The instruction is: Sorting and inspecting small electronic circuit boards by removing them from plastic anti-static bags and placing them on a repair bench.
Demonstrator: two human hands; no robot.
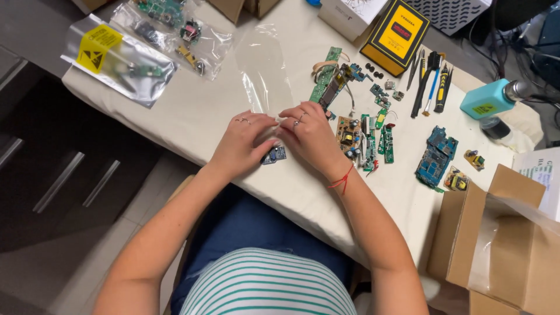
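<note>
Both hands, left hand (pixel 242 143) and right hand (pixel 309 135), pinch the mouth of a clear plastic bag (pixel 265 70), fingers curled; the small blue circuit board (pixel 273 155) beneath seems loose and could slide off the white table (pixel 198 111) edge.

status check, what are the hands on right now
Left hand and right hand together, pinching the clear plastic bag. Small blue circuit board under the left fingers. More circuit boards crowd the right.

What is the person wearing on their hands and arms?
Both arms are bare, with no sleeves showing. The left hand has a thin ring on one finger. The right hand has a ring too, and a red string bracelet is tied around its wrist.
</note>
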